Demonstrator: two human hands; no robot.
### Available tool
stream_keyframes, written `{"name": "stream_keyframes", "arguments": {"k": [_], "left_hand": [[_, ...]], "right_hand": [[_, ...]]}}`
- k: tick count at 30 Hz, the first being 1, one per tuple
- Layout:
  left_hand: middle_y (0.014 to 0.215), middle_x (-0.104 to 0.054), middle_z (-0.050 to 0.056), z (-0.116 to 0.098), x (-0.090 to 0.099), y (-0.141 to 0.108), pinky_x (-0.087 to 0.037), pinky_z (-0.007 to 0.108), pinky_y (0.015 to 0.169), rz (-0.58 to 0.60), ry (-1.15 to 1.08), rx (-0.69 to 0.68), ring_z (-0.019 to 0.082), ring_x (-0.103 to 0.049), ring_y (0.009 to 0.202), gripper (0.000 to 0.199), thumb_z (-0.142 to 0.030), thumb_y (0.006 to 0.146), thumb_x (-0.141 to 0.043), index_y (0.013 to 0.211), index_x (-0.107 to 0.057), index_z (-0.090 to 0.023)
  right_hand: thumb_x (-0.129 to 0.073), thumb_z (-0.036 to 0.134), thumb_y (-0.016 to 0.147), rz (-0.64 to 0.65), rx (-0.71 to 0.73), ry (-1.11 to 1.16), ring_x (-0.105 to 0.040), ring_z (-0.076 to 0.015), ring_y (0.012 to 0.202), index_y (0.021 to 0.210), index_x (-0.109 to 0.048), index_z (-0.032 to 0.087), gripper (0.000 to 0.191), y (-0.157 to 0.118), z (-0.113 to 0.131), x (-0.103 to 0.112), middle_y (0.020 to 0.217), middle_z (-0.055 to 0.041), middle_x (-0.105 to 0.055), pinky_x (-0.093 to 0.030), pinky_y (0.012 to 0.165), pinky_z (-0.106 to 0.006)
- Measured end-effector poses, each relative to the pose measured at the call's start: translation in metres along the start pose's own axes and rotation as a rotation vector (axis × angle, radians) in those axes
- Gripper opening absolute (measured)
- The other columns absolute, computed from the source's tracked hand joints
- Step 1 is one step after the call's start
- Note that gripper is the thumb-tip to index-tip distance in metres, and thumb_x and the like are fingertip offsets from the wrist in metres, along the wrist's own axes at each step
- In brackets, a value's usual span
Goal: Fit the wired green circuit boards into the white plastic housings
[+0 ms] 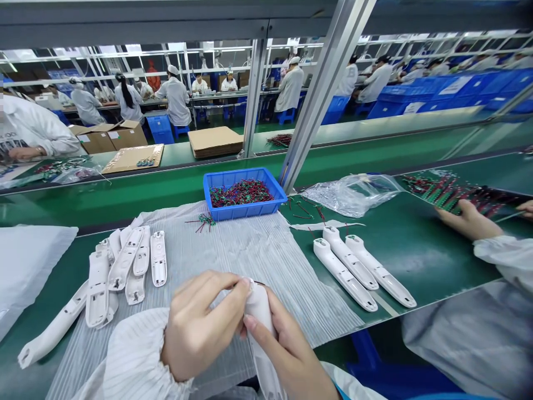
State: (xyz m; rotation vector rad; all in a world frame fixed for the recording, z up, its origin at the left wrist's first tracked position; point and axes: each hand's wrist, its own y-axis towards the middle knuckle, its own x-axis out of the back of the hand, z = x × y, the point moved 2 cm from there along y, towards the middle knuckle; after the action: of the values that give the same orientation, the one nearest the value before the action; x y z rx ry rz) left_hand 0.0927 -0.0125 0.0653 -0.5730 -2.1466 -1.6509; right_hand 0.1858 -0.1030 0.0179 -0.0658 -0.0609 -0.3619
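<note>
A white plastic handle shell [262, 361] is held upright-tilted over the white foam sheet. My right hand [287, 339] wraps around its sides, thumb across the front. At its upper end my left hand [204, 316] has its fingers closed on the tip; any small part beneath them is hidden. To the left lies a pile of white shell halves [97, 289], some with their inner side up. Three white handle shells [345, 275] lie side by side on the right. Behind the hands stands a blue bin [245, 210] filled with small green boards with red and black wires.
A few wired boards [204, 222] lie beside the bin, and a clear plastic bag [353, 194] is to its right. A co-worker's hand [470, 219] holds a bundle of wired green boards at far right. A metal post [316, 100] rises behind the bin.
</note>
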Motion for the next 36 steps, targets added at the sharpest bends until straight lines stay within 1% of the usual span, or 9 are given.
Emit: {"name": "stream_keyframes", "arguments": {"k": [6, 9, 14, 19, 24, 27, 31, 33, 36], "left_hand": [[0.075, -0.056, 0.005, 0.007, -0.014, -0.007, -0.046, 0.02, 0.057, 0.09, -0.127, 0.088, 0.01, -0.051, 0.068, 0.025, -0.004, 0.081, -0.046, 0.1, -0.059, -0.012], [0.074, -0.058, 0.004, 0.01, -0.015, -0.007, -0.045, 0.019, 0.058, 0.107, -0.255, 0.118, 0.009, -0.052, 0.067, 0.022, -0.002, 0.078, -0.05, 0.095, -0.06, -0.013], [0.061, -0.056, -0.001, 0.016, -0.016, 0.0, -0.043, 0.017, 0.053, 0.117, -0.547, 0.447, 0.007, -0.052, 0.056, 0.006, -0.012, 0.067, -0.066, 0.067, -0.061, -0.015], [0.062, -0.059, 0.001, 0.023, -0.025, -0.004, -0.044, 0.02, 0.05, 0.297, -0.914, 0.848, 0.009, -0.051, 0.052, 0.027, -0.032, 0.054, -0.076, 0.069, -0.061, -0.014], [0.056, -0.06, 0.002, 0.022, -0.031, -0.009, -0.042, 0.024, 0.056, 0.383, -0.914, 0.833, 0.012, -0.053, 0.055, 0.018, -0.033, 0.063, -0.07, 0.065, -0.066, -0.015], [0.063, -0.064, 0.003, 0.021, -0.041, -0.016, -0.042, 0.023, 0.056, 0.426, -1.057, 0.954, 0.013, -0.055, 0.059, 0.024, -0.036, 0.058, -0.073, 0.067, -0.063, -0.016], [0.078, -0.067, 0.003, 0.018, -0.054, -0.025, -0.043, 0.021, 0.057, 0.392, -1.308, 1.148, 0.012, -0.056, 0.063, 0.043, -0.035, 0.051, -0.078, 0.084, -0.056, -0.019], [0.075, -0.066, 0.001, 0.017, -0.059, -0.026, -0.043, 0.019, 0.056, 0.333, -1.327, 1.205, 0.01, -0.054, 0.061, 0.044, -0.031, 0.051, -0.078, 0.085, -0.053, -0.019], [0.063, -0.061, -0.002, 0.018, -0.065, -0.028, -0.043, 0.018, 0.056, 0.227, -1.247, 1.277, 0.009, -0.053, 0.057, 0.039, -0.028, 0.05, -0.078, 0.077, -0.053, -0.017]], "right_hand": [[-0.04, 0.037, 0.084, 0.014, -0.025, 0.116, -0.048, -0.0151, 0.068, 0.113, -0.041, 0.017, 0.035, 0.001, -0.003, 0.001, 0.072, -0.0006, -0.051, -0.038, 0.068, -0.031], [-0.041, 0.038, 0.084, 0.028, -0.039, 0.141, -0.048, -0.0144, 0.067, 0.112, -0.041, 0.016, 0.036, 0.0, -0.004, 0.003, 0.072, -0.0012, -0.051, -0.039, 0.067, -0.03], [-0.042, 0.04, 0.084, 0.059, -0.003, 0.121, -0.047, -0.014, 0.066, 0.107, -0.044, 0.016, 0.034, -0.006, -0.005, 0.006, 0.072, -0.002, -0.053, -0.038, 0.066, -0.03], [-0.044, 0.046, 0.081, 0.046, 0.034, 0.078, -0.048, -0.0154, 0.063, 0.1, -0.049, 0.017, 0.035, -0.011, -0.009, 0.01, 0.069, -0.0026, -0.055, -0.038, 0.063, -0.03], [-0.044, 0.036, 0.081, 0.01, 0.068, -0.105, -0.052, -0.0205, 0.075, 0.107, -0.051, 0.02, 0.032, -0.017, -0.006, 0.019, 0.07, -0.0032, -0.055, -0.039, 0.07, -0.032], [-0.046, 0.033, 0.078, -0.034, 0.143, -0.186, -0.052, -0.0209, 0.08, 0.107, -0.054, 0.021, 0.032, -0.019, -0.003, 0.029, 0.078, -0.0047, -0.058, -0.039, 0.074, -0.031], [-0.048, 0.046, 0.076, 0.034, 0.129, -0.123, -0.051, -0.0156, 0.064, 0.097, -0.058, 0.018, 0.037, -0.018, -0.012, 0.032, 0.071, -0.0031, -0.056, -0.041, 0.065, -0.028], [-0.046, 0.055, 0.076, 0.046, 0.073, 0.012, -0.053, -0.0147, 0.06, 0.107, -0.053, 0.016, 0.05, -0.016, -0.023, 0.03, 0.069, -0.0029, -0.056, -0.043, 0.06, -0.027], [-0.051, 0.056, 0.073, -0.108, 0.108, -0.023, -0.059, -0.0193, 0.074, 0.128, -0.033, 0.017, 0.07, -0.012, -0.044, 0.03, 0.093, -0.0107, -0.059, -0.047, 0.065, -0.03]]}}
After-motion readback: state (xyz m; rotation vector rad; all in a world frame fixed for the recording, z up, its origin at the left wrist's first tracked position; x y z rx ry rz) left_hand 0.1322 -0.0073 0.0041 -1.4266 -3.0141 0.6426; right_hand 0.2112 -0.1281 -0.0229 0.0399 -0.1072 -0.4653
